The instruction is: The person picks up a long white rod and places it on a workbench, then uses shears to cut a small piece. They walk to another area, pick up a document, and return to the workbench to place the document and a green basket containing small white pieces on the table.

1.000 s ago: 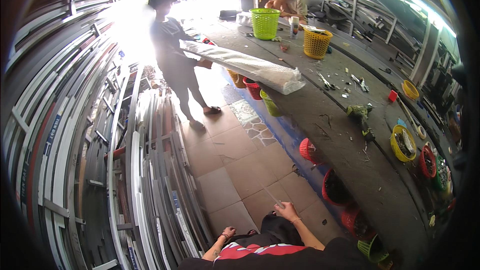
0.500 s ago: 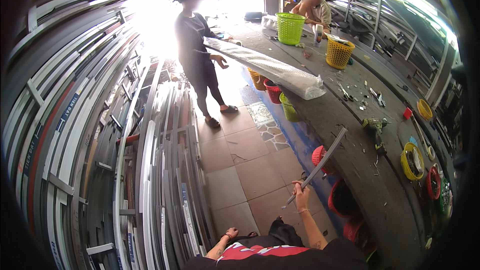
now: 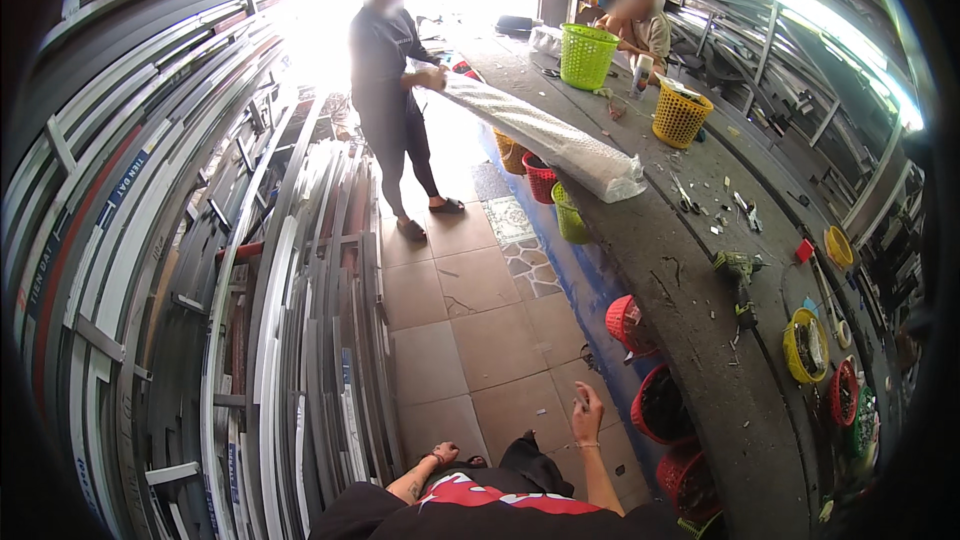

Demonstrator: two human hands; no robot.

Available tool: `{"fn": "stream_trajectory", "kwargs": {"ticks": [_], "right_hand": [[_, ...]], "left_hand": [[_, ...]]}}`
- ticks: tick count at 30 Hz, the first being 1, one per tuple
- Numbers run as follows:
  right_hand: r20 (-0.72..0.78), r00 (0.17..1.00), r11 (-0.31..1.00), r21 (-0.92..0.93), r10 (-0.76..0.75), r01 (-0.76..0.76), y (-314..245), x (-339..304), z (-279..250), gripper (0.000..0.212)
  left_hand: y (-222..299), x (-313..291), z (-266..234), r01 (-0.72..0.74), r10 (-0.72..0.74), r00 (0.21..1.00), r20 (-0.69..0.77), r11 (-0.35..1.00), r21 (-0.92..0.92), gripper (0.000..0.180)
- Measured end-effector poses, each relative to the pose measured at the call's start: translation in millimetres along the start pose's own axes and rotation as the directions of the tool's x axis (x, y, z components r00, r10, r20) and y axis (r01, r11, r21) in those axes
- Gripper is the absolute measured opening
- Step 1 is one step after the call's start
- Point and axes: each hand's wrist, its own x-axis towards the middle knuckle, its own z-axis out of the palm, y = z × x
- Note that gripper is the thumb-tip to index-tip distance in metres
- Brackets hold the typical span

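Note:
My right hand (image 3: 587, 413) is raised over the tiled floor, left of the red baskets under the workbench. Its fingers are apart and nothing shows in them. My left hand (image 3: 446, 453) hangs low by my dark clothing, its fingers loosely curled in, with no object visible in it. The dark workbench (image 3: 690, 340) runs along my right. On it lie a green-and-black cordless drill (image 3: 738, 280), a pair of scissors (image 3: 684, 193) and a long bundle in clear bubble wrap (image 3: 545, 140).
Racks of long metal profiles (image 3: 330, 340) line the left side. A standing person (image 3: 385, 70) holds the bundle's far end; another person (image 3: 640, 30) sits behind the bench. Red baskets (image 3: 660, 405) stand below the bench edge; a lime-green basket (image 3: 588, 55) and a yellow basket (image 3: 682, 113) stand on top.
The grey strip has left my right hand and is no longer visible. The standing person's hands have moved onto the wrapped bundle. My view has shifted slightly.

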Motion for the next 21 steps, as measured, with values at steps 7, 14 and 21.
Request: {"fn": "stream_trajectory", "kwargs": {"ticks": [7,14,21], "right_hand": [[-0.037,0.934,0.834,0.465,0.354,-0.298,-3,8,-32,0.033],[-0.031,0.989,0.964,0.229,0.142,-0.131,-22,17,-38,0.031],[0.034,0.954,0.949,-0.095,-0.297,0.299,-28,14,-32,0.021]], "left_hand": [[1,-6,7,-0.003,0.005,0.999,-0.041,1.000,0.027,0.038],[2,-7,7,-0.025,0.025,0.999,-0.034,1.000,0.003,0.037],[10,-14,3,0.002,-0.001,1.000,-0.020,1.000,0.012,0.037]]}}
